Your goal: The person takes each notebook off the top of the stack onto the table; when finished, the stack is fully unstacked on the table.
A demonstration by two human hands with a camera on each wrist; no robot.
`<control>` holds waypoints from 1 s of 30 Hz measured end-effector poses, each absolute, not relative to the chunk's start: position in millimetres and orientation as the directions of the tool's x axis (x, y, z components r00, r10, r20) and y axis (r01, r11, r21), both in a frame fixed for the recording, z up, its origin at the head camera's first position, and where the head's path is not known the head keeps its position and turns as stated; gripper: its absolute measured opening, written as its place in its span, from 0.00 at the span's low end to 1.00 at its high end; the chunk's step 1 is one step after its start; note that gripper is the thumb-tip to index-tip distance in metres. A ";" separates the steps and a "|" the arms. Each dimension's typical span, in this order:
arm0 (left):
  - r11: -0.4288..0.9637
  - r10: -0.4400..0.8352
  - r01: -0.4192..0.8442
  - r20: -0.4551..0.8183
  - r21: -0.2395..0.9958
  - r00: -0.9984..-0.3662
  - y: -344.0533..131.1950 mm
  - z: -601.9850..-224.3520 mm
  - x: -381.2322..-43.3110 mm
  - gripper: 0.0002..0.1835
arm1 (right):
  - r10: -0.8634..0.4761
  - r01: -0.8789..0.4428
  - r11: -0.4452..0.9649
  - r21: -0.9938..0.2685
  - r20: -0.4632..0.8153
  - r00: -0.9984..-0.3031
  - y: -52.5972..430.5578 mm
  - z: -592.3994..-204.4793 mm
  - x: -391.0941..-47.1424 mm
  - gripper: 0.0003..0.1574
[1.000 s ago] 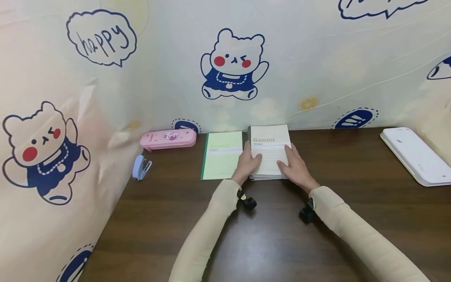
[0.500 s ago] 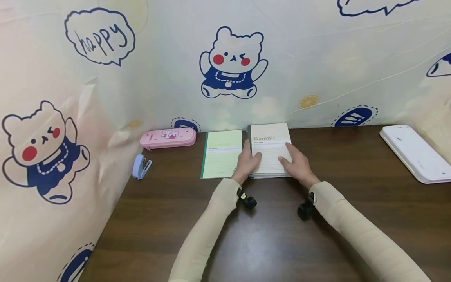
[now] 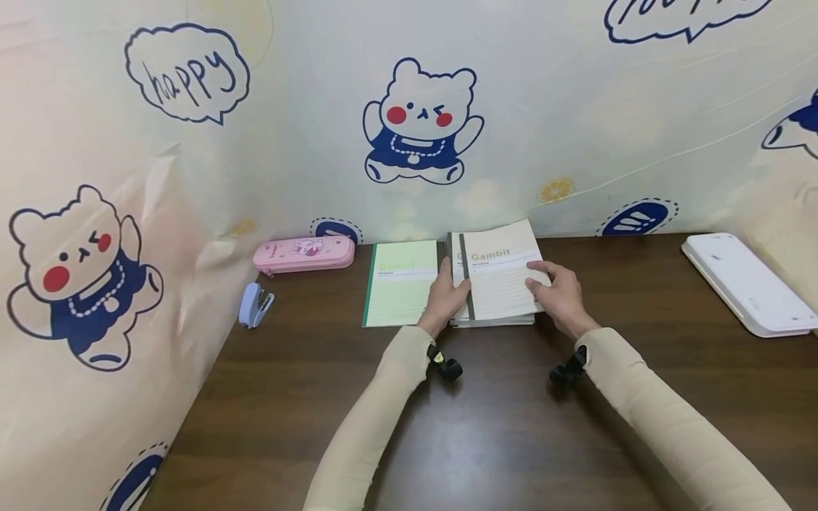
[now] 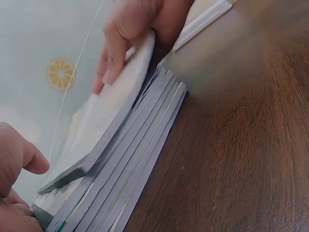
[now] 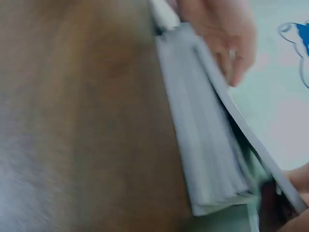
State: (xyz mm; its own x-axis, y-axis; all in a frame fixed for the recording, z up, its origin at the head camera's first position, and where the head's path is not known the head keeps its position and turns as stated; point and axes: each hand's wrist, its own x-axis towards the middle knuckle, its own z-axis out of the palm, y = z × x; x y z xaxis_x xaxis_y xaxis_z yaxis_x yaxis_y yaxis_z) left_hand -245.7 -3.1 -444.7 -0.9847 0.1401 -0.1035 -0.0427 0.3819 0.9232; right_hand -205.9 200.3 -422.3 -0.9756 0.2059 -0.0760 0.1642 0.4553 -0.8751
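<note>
A stack of notebooks [image 3: 498, 323] with pale lined covers lies at the back of the table. Its top notebook [image 3: 511, 284], marked "Gambit" and bound with a dark spine, sits shifted right and turned slightly. My right hand [image 3: 562, 294] pinches this notebook by its right edge. The right wrist view shows a gap between that raised edge and the stack below. At the stack's left side is my left hand [image 3: 444, 301], fingers along the spines. In the left wrist view its thumb [image 4: 34, 159] is held clear of the raised cover. A green notebook [image 3: 402, 298] lies just left of it.
Farther left on the brown table [image 3: 486, 426] are a pink pencil case [image 3: 304, 254] and a light blue stapler [image 3: 255, 305]. A flat white object [image 3: 750, 284] lies at the right edge. Behind the table hangs a printed cloth [image 3: 287, 128].
My right hand has moved right, taking the top notebook with it and raising its right edge. The notebook beneath now shows at the left. My left hand has barely moved.
</note>
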 end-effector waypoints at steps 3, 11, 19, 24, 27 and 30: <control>0.356 0.149 -0.048 -0.108 0.933 -0.983 -2.8 -446.4 -244.9 0.37 | 0.228 0.166 0.426 -0.889 -0.072 -0.971 201.5 -420.4 -207.3 0.23; 0.314 0.164 -0.052 -0.108 0.948 -0.981 -0.4 -449.1 -246.2 0.34 | 0.292 0.152 0.249 -0.957 -0.076 -0.953 203.2 -402.4 -198.8 0.23; 0.371 0.139 -0.012 -0.068 0.929 -0.988 -5.2 -446.9 -245.5 0.40 | 0.345 0.091 0.165 -0.982 -0.029 -0.938 237.6 -369.9 -183.3 0.24; 0.368 0.127 -0.023 -0.075 0.930 -0.989 -6.8 -446.3 -246.7 0.40 | 0.384 0.146 0.240 -0.960 -0.045 -0.922 263.3 -367.4 -177.7 0.26; 0.354 0.140 -0.032 -0.087 0.935 -0.986 -5.7 -447.0 -247.6 0.39 | 0.418 0.203 0.282 -0.938 -0.070 -0.906 279.4 -378.0 -177.8 0.26; 0.338 0.151 -0.037 -0.093 0.941 -0.984 -3.9 -447.9 -247.0 0.39 | 0.421 0.256 0.332 -0.908 -0.101 -0.902 294.1 -395.1 -180.1 0.26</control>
State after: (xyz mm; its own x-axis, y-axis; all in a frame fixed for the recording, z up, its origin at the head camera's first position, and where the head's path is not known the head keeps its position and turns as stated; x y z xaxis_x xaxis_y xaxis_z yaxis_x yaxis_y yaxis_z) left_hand -247.0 -3.9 -447.9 -0.9841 0.1512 -0.0932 -0.0372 0.3377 0.9405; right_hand -180.1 294.1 -395.1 -0.9016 0.4207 -0.1005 0.2560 0.3316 -0.9080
